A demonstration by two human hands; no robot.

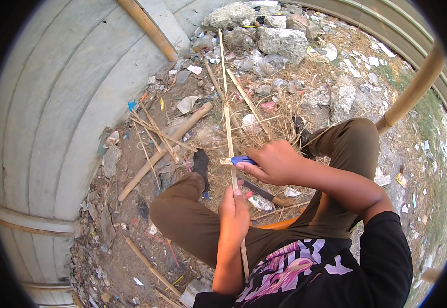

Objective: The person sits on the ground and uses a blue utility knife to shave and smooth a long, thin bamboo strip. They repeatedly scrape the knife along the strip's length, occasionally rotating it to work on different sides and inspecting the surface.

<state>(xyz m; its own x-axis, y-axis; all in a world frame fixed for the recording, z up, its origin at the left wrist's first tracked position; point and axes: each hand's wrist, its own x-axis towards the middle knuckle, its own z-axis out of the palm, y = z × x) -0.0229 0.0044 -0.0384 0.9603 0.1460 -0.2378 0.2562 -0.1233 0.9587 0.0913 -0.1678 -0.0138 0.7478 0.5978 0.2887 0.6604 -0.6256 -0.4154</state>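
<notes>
A long, thin bamboo strip (228, 126) runs from my lap away toward the rocks. My left hand (234, 214) is closed around its near part, thumb lying along the strip. My right hand (277, 163) grips a blue-handled utility knife (243, 160), which lies across the strip just beyond my left hand. A pale curled shaving (224, 161) shows at the knife's front end; the blade itself is hard to make out. Between my knees, a larger knife with a wooden handle (283, 201) and dark blade rests near the ground, partly hidden by my left fingers.
Bamboo shavings (280, 110) cover the ground ahead. A thick bamboo pole (167, 149) and several split pieces (154, 131) lie to the left. Large rocks (283, 43) stand at the far side. A grey panel wall (59, 118) rises at left; an upright bamboo post (413, 90) leans at right.
</notes>
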